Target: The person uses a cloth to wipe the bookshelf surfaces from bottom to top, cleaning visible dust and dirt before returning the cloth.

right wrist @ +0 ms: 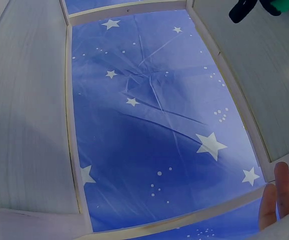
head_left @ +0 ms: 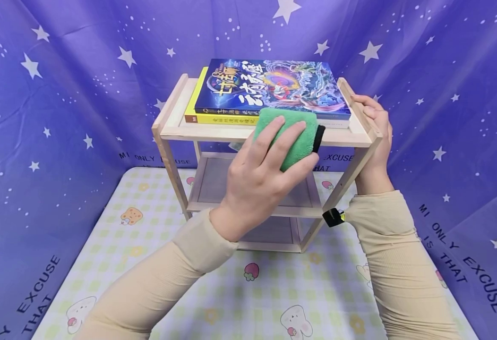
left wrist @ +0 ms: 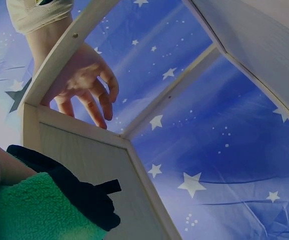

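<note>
The left hand (head_left: 259, 182) pinches a green cloth (head_left: 301, 146) against the front rail of the wooden rack (head_left: 206, 134), fingers lying over the top and thumb along the right side, near the black trim (head_left: 319, 138). The right hand (head_left: 379, 153) is at the right end board, its fingers fairly straight, slightly spread and resting on the outer side — in the head view that board hides part of it. The left wrist view looks up from under the top shelf and shows what the head view cannot: the trim and a short black tab below the panel, and the right hand's fingers with gaps between them. The right wrist view catches only a bit of trim and green in one corner, and a few fingertips beside the rail in another. Only the head view shows the books on top: a blue book (head_left: 274, 85) lying over a yellow book (head_left: 231, 119), with a white book (head_left: 335, 124) under its right end. The cloth covers part of their spines, while the left hand and sleeve (head_left: 193, 250) block part of the lower shelves (head_left: 214, 182). The rack stands on a checked tablecloth (head_left: 180, 293) — starry purple curtains (head_left: 82, 94) hang around it.
</note>
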### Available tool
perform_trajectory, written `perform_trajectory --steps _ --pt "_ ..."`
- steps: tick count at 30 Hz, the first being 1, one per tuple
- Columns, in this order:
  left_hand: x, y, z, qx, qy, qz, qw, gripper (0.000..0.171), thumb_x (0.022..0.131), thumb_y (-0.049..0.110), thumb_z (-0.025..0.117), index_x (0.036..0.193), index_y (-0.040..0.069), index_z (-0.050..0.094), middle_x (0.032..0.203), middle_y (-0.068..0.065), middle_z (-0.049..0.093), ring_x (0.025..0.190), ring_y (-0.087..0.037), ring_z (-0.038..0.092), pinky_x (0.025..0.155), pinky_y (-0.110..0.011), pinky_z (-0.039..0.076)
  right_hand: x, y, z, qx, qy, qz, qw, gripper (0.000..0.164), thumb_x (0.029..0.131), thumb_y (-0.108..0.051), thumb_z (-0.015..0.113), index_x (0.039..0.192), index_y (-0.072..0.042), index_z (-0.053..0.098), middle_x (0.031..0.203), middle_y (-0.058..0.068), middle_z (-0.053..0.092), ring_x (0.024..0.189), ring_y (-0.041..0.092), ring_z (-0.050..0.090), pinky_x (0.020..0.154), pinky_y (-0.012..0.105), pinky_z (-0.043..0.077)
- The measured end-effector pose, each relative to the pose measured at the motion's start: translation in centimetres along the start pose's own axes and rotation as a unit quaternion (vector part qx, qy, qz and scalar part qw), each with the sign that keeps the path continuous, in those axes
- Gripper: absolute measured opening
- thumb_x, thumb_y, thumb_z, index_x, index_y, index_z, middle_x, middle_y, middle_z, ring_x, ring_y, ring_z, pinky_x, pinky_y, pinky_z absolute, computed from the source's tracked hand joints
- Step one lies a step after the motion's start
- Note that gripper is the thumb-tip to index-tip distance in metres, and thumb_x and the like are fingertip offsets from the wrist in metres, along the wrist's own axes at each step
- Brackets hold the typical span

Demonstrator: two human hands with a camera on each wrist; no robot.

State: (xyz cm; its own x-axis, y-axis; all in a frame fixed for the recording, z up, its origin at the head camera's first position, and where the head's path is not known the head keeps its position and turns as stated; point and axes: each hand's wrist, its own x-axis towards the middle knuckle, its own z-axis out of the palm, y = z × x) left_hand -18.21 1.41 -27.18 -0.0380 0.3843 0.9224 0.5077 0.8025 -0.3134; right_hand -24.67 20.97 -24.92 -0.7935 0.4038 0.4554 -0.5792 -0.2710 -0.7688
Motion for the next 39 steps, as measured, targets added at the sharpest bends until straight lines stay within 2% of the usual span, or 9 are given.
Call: perform_trajectory --steps 12,18,39 --pt "-0.2 -0.5 -0.3 -0.005 -0.003 -0.008 1.0000 0.029 0.094 0.010 0.058 0.105 0.035 0.068 0.130 -0.004 0.063 0.126 -0.027 0.055 0.101 -0.043 0.050 0.1 0.1 -0.1 -0.011 -0.007 -0.001 1.000 0.040 0.097 -0.010 0.037 0.090 -0.013 0.076 0.104 0.001 0.069 0.100 0.015 0.057 0.086 0.019 0.047" --pt "-0.4 -0.8 -0.4 -0.014 0.003 -0.006 0.9999 0.030 0.093 0.007 0.059 0.105 0.033 0.067 0.129 -0.005 0.063 0.125 -0.028 0.054 0.101 -0.043 0.050 0.0 0.1 0.0 0.002 -0.005 0.007 1.000 0.041 0.097 -0.010 0.036 0.090 -0.011 0.076 0.106 0.004 0.068 0.101 0.015 0.057 0.086 0.019 0.047" --pt "-0.9 -1.6 -1.1 -0.013 -0.002 -0.027 0.9995 0.029 0.093 0.007 0.059 0.105 0.032 0.069 0.130 -0.006 0.063 0.127 -0.028 0.052 0.100 -0.044 0.051 0.0 -0.1 0.2 0.012 0.001 0.009 1.000 0.041 0.098 -0.009 0.036 0.089 -0.009 0.076 0.097 0.005 0.069 0.088 0.010 0.060 0.078 0.017 0.048"
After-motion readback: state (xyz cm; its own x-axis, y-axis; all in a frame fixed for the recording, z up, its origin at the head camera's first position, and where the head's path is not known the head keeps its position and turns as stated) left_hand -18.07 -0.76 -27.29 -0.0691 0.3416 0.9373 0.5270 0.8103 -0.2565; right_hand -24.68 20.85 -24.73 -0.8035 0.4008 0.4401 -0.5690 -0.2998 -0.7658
